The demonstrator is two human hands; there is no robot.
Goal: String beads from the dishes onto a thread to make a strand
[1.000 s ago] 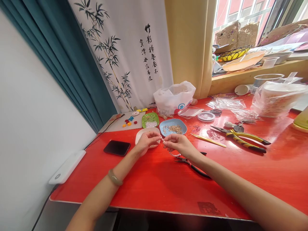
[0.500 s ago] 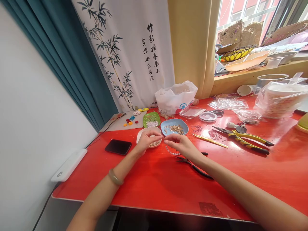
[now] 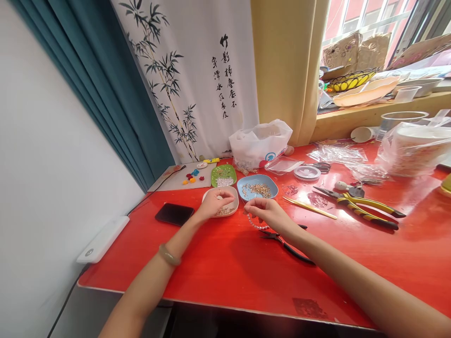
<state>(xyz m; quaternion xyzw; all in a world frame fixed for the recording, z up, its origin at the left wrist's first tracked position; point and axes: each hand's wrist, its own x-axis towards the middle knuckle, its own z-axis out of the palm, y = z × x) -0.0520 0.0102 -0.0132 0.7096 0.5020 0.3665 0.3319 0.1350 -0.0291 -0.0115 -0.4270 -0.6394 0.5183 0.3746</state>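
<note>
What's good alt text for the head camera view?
A person's right hand holds a string of pale beads over a red table; the left hand hovers by a cream dish. Beyond are a blue dish and a green dish; yellow-and-black pliers lie rightward.

Red tabletop point(image 3: 211, 267) is gleaming, smooth and glossy. Bead strand point(image 3: 260, 227) is showing a pearly sheen; blue dish point(image 3: 260, 179), smooth plastic. Teal curtain point(image 3: 102, 84) is hanging matt, clothlike.

Bright daylight from the window point(image 3: 366, 21), glare on red tabletop point(image 3: 211, 263).
</note>
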